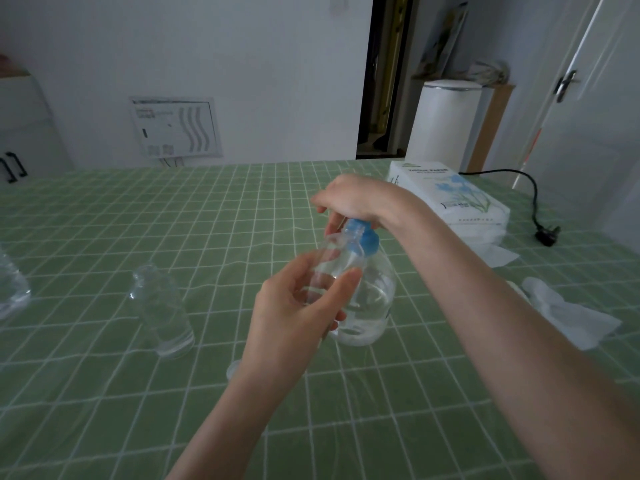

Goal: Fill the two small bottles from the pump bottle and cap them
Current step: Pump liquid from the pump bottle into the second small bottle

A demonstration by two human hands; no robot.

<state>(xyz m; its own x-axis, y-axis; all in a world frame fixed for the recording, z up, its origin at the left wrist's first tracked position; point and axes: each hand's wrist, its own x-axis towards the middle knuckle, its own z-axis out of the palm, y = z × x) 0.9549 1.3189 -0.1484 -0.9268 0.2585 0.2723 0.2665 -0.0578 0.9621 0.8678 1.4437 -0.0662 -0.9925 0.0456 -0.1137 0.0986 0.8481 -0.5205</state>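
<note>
Left hand [294, 306]: a small clear bottle [332, 258] is gripped between thumb and curled fingers, tilted, neck beside the blue pump head [363, 237].
Pump bottle [367, 299]: stood on the green checked table [104, 410], behind it.
Right hand [349, 199]: curled down over the pump head.
Second small bottle [162, 306]: stood uncapped, well left.
Tissue pack [450, 199]: laid far right.

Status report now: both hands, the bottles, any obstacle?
Left hand holds small bottle at pump spout. Right hand curled over blue pump head. Second small bottle stands uncapped, left. No obstacle seen.
</note>
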